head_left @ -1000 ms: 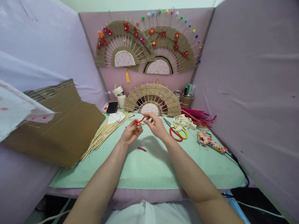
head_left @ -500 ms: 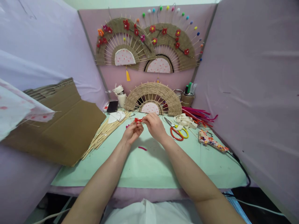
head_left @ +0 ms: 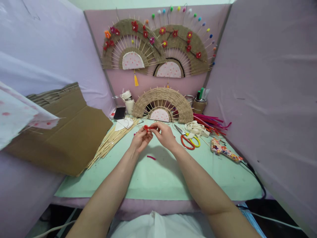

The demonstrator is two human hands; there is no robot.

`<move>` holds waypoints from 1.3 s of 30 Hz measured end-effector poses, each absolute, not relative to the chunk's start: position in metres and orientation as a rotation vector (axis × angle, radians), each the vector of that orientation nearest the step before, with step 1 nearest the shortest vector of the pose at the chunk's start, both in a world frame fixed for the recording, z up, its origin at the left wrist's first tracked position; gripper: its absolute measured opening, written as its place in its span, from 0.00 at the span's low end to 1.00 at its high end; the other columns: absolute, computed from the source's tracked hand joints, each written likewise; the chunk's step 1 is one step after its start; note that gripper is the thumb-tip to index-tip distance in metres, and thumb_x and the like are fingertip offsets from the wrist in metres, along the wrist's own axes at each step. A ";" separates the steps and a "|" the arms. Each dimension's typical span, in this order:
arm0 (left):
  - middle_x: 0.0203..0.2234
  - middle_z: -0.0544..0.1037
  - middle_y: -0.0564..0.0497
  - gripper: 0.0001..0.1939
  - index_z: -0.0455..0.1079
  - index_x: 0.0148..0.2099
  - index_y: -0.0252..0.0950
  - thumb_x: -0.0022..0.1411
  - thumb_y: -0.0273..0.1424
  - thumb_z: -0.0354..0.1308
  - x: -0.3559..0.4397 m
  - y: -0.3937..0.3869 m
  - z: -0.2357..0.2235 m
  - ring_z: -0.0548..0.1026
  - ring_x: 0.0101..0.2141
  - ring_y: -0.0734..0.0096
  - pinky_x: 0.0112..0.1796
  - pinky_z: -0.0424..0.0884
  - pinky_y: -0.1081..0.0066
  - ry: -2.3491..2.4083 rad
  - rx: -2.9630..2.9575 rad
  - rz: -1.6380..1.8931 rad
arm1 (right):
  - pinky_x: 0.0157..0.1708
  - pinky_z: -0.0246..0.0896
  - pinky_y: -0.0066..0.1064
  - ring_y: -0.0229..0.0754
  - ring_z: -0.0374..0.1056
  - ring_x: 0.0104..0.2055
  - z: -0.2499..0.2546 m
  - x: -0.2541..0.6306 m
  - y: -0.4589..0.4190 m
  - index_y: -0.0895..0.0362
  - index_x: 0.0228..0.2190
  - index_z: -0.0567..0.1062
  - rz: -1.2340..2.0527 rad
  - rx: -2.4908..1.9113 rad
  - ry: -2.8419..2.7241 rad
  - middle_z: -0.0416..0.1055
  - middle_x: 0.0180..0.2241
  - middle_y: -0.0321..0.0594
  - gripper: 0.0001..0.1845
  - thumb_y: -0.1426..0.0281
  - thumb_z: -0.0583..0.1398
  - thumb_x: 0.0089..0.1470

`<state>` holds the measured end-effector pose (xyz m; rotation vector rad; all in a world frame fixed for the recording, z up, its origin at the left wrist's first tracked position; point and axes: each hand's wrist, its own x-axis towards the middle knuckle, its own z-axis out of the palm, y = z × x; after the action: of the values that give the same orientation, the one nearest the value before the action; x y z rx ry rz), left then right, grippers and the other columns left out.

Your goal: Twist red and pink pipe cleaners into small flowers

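Between my two hands, over the middle of the green tabletop, is a small red pipe-cleaner flower (head_left: 146, 128). My left hand (head_left: 141, 138) pinches it from below, its fingertips closed around the red fuzz. From the other side my right hand (head_left: 163, 134) has thumb and forefinger closed on the flower's red end; the fingers partly hide it. A short magenta pipe-cleaner piece (head_left: 151, 157) lies on the table below my hands. Just beyond them stands a twine-wrapped fan (head_left: 162, 94) with a pink-dotted white centre.
Right of my hands lie scissors (head_left: 187, 141), cream ribbon (head_left: 196, 129), magenta and red pipe cleaners (head_left: 210, 121) and a flower-patterned glue gun (head_left: 225, 150) with its cord. Thin sticks (head_left: 109, 142) and cardboard (head_left: 56, 135) are at left. A white bottle (head_left: 129, 104) stands behind.
My right hand's fingers have shifted slightly over the red piece, with thumb and forefinger now more apart from the palm. Both hands stay in nearly the same place.
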<state>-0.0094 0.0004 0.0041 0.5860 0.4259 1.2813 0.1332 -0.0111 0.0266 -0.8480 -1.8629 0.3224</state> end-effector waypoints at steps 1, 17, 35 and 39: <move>0.25 0.71 0.52 0.06 0.68 0.33 0.32 0.53 0.18 0.57 -0.009 0.000 0.004 0.70 0.26 0.83 0.31 0.68 0.81 0.435 0.588 1.285 | 0.36 0.59 0.30 0.40 0.65 0.36 0.025 0.133 -0.010 0.56 0.34 0.71 0.324 -0.864 -1.845 0.72 0.34 0.40 0.06 0.70 0.54 0.56; 0.24 0.72 0.53 0.07 0.67 0.33 0.31 0.50 0.21 0.60 -0.007 0.000 0.002 0.71 0.24 0.82 0.31 0.69 0.79 0.597 0.687 1.223 | 0.44 0.56 0.35 0.44 0.60 0.45 0.026 0.139 -0.008 0.56 0.32 0.72 -0.031 -0.867 -2.044 0.71 0.41 0.43 0.10 0.75 0.51 0.57; 0.24 0.72 0.55 0.14 0.66 0.35 0.35 0.46 0.26 0.66 -0.003 -0.004 0.003 0.70 0.25 0.82 0.32 0.68 0.78 0.572 0.830 1.262 | 0.33 0.60 0.29 0.37 0.65 0.29 0.017 0.125 -0.004 0.57 0.29 0.70 0.716 -0.969 -1.437 0.71 0.28 0.36 0.07 0.66 0.56 0.49; 0.23 0.72 0.55 0.14 0.66 0.34 0.35 0.46 0.29 0.67 -0.001 -0.004 0.002 0.70 0.25 0.81 0.31 0.67 0.77 0.609 0.932 1.287 | 0.26 0.57 0.27 0.34 0.61 0.23 0.016 0.126 0.001 0.58 0.26 0.70 0.949 -0.990 -1.296 0.69 0.23 0.34 0.08 0.66 0.58 0.43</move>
<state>-0.0009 -0.0040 0.0022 0.9320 0.6092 1.2871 0.1262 0.0014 0.0161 -0.9895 -1.2965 0.9486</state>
